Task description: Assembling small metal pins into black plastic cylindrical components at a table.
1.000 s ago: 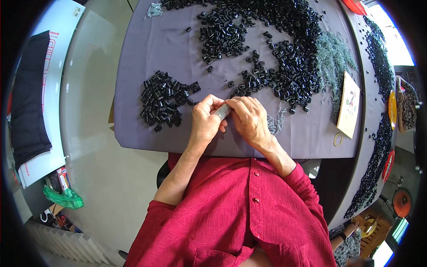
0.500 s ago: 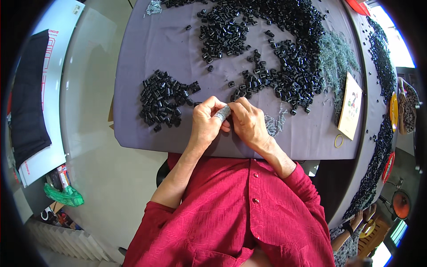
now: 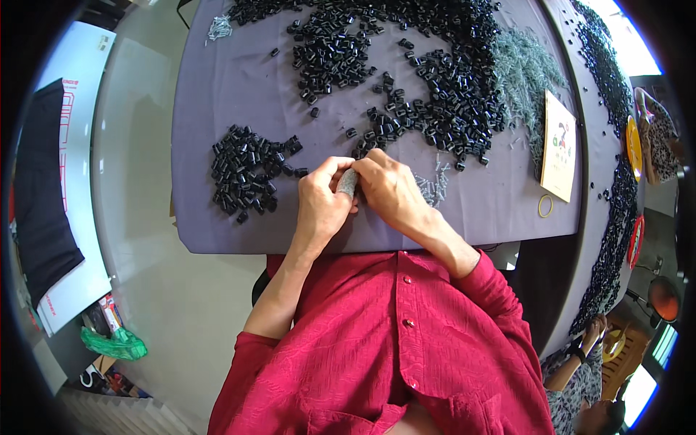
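Note:
My left hand (image 3: 322, 203) and my right hand (image 3: 391, 190) meet over the near part of the table, fingertips pinched together. A grey wrapping (image 3: 348, 183) covers a digit of my left hand. Whatever lies between the fingertips is hidden by the fingers. Just left of my left hand is a heap of small black plastic pieces (image 3: 243, 174). Beyond my right hand lies a larger spread of the same black pieces (image 3: 460, 98). A little pile of thin, pale grey pins (image 3: 433, 187) sits beside my right wrist.
A wide heap of pale pins (image 3: 523, 65) lies at the far right, by a cream printed card (image 3: 558, 152) and a yellow rubber band (image 3: 545, 206). Another table on the right carries black pieces (image 3: 612, 250). Near it shows another person's hand (image 3: 596, 332).
The whole view has shifted and tilted slightly, so the table appears farther left. My hands stay together in a pinch; the grey-wrapped digit now points more upright.

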Tool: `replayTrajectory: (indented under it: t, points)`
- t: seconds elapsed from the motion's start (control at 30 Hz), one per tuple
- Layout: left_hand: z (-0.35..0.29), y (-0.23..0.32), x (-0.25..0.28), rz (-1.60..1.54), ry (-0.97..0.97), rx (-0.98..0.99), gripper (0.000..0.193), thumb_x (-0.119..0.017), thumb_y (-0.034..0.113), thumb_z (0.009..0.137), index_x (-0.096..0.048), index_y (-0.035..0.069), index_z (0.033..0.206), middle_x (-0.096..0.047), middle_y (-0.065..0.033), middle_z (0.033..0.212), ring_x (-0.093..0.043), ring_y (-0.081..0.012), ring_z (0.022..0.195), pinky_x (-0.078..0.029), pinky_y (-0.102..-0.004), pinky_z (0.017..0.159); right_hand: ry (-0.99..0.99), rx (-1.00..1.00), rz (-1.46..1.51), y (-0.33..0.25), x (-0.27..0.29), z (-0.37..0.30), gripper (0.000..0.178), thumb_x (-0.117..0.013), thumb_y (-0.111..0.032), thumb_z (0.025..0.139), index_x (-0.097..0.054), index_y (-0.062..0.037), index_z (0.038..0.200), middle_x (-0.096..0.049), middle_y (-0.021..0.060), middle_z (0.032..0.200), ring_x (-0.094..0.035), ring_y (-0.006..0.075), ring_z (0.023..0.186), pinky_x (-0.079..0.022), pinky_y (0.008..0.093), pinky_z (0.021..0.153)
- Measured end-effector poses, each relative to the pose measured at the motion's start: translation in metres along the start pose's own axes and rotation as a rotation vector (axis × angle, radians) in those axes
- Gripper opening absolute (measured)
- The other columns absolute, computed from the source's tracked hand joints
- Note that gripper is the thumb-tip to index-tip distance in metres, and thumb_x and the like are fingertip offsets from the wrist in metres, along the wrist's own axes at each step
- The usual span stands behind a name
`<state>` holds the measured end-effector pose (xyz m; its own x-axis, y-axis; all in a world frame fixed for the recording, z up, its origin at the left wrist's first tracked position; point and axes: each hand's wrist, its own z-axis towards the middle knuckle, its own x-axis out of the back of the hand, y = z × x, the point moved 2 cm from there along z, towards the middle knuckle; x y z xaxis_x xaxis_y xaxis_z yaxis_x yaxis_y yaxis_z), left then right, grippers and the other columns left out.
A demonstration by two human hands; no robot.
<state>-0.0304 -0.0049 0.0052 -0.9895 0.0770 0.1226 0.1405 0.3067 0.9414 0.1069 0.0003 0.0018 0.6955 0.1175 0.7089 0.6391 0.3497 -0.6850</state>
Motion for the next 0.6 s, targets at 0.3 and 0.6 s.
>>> replayTrajectory:
  t: [0.3,0.6]
  points:
    - [0.008,0.003,0.007,0.61,0.194,-0.487,0.006,-0.066,0.0,0.082,-0.065,0.001,0.088,-0.065,-0.0141,0.068,-0.065,-0.02,0.058,-0.049,-0.0317,0.055,0.166,-0.098,-0.232,0.032,0.096,-0.024,0.02,-0.06,0.005,0.075,-0.067,-0.0062,0.09,-0.059,0.0091,0.083,-0.063,0.0296,0.077,-0.051,0.0391,0.066]
    - [0.013,0.002,0.048,0.626,0.314,-0.312,0.008,-0.068,0.004,0.082,-0.062,0.002,0.087,-0.065,-0.0161,0.07,-0.067,-0.0322,0.064,-0.05,-0.0379,0.058,0.009,0.093,-0.371,0.049,0.094,-0.022,0.019,-0.057,0.0,0.074,-0.069,-0.0041,0.088,-0.058,0.0087,0.082,-0.06,0.0282,0.079,-0.05,0.0386,0.072]
